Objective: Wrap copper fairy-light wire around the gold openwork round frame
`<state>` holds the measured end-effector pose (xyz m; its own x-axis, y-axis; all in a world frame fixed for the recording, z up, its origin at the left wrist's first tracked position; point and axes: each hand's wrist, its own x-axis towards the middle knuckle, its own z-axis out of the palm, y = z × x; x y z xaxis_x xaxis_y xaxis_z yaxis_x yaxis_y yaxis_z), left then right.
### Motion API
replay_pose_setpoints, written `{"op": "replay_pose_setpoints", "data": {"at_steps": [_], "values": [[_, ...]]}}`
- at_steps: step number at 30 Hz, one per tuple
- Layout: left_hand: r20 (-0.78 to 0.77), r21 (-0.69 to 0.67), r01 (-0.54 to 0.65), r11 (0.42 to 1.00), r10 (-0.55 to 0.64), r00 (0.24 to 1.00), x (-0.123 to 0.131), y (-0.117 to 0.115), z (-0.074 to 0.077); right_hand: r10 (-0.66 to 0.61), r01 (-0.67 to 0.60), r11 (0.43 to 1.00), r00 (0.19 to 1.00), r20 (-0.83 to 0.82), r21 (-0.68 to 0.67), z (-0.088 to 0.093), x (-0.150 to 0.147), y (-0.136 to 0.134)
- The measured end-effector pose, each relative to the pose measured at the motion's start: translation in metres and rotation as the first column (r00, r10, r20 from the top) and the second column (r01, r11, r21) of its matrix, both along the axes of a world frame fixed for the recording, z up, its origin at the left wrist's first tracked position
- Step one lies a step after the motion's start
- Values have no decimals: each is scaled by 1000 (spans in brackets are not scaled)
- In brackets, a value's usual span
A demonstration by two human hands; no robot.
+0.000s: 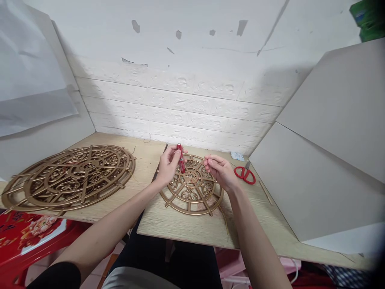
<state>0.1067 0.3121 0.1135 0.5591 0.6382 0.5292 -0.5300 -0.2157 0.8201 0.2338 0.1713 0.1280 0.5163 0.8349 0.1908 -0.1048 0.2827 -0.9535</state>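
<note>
My left hand is closed around a slim red tube with a silvery end, held nearly upright. My right hand pinches with thumb and fingertips, and a thin thread seems to hang from the pinch. Both hands hover over a round gold openwork panel with scrolls and spokes, which lies flat on the table. A yellowish cord trails from the panel's right side towards the front edge.
Several similar gold panels lie stacked at the left. Red-handled scissors rest on the right, near a small pale packet by the wall. White boards stand at right and left. A red stool is below, left.
</note>
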Motion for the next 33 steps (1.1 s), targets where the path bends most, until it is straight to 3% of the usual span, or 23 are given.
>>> {"op": "replay_pose_setpoints", "data": {"at_steps": [5, 9, 14, 17, 21, 27, 29, 33], "values": [[-44, 58, 90, 994, -88, 995, -3, -4, 2, -6, 6, 1000, 1000, -11, -29, -6, 4, 3], [3, -103, 105, 989, -106, 994, -1, -1, 6, -109, 108, 993, 994, -24, -41, -10, 7, 7], [62, -339, 209, 917, -200, 978, -4, 12, 16, -251, 250, 968, 967, -41, -12, -10, 8, 8], [90, -389, 195, 900, -174, 981, -8, 24, 21, -316, 318, 948, 946, -69, 8, -9, 9, 8], [98, -404, 76, 912, -40, 994, -14, 42, 23, -321, 326, 945, 942, -95, 33, -9, 10, 9], [93, -231, -187, 955, 213, 973, -11, 44, 16, -311, 315, 947, 947, -76, 53, -9, 9, 11], [37, -121, -173, 977, 179, 983, -7, 35, 10, -302, 306, 950, 951, -68, 61, -8, 6, 12], [-138, 81, 3, 997, 9, 990, 1, 14, -3, -257, 260, 963, 965, -48, 76, -5, -4, 12]]}}
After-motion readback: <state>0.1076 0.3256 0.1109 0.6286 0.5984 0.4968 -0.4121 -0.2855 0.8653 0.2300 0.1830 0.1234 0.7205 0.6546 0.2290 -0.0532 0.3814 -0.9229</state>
